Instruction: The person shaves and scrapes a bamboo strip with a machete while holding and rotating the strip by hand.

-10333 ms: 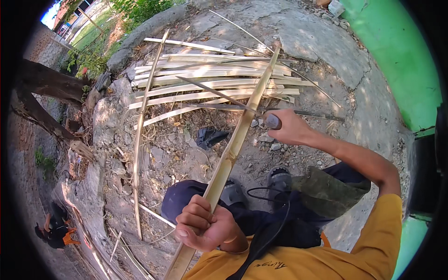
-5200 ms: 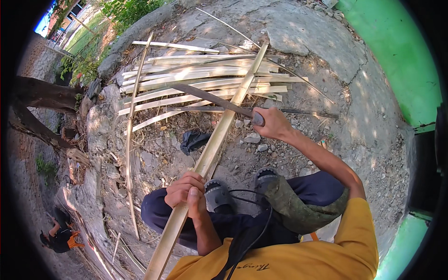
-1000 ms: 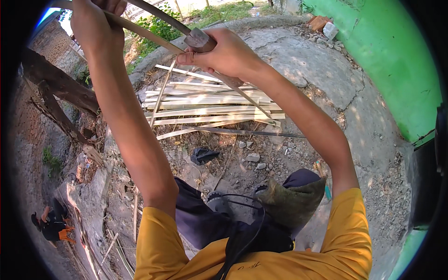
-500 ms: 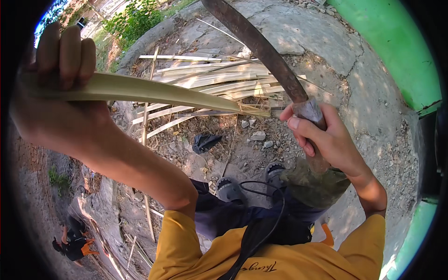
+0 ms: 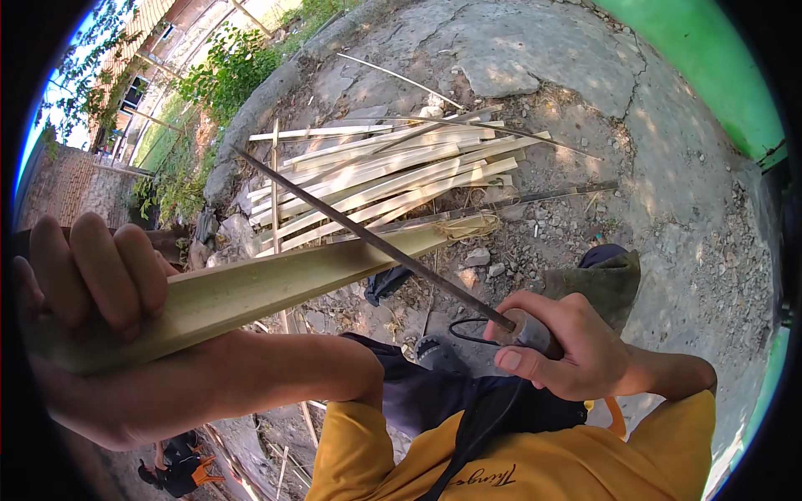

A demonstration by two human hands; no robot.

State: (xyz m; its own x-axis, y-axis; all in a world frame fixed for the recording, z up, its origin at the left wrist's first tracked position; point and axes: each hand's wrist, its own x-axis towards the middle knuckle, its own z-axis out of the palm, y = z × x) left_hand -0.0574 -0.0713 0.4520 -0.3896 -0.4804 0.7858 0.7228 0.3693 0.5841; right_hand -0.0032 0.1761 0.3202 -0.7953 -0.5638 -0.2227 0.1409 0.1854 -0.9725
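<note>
My left hand [image 5: 104, 271], at the left, is closed around one end of a long, pale green split bamboo strip [image 5: 276, 288]. The strip slants up and right to a frayed far end. In my right hand [image 5: 585, 346] is the handle of a machete, fingers wrapped round it. Seen nearly edge-on, the machete's dark blade [image 5: 322, 206] points to the far left and crosses over the strip in this view. Whether the blade touches the strip I cannot tell.
Beyond my hands lies a pile of pale split strips [image 5: 393, 171] on stony ground. A black scrap [image 5: 386, 285] lies partly behind the strip. My shoe [image 5: 439, 355] is below. A green wall [image 5: 702, 67] stands at right, and another person [image 5: 180, 468] is at lower left.
Both hands have come lower. The machete has swung from pointing up and away to lying across the bamboo strip in view, and the strip now slants upward to the right.
</note>
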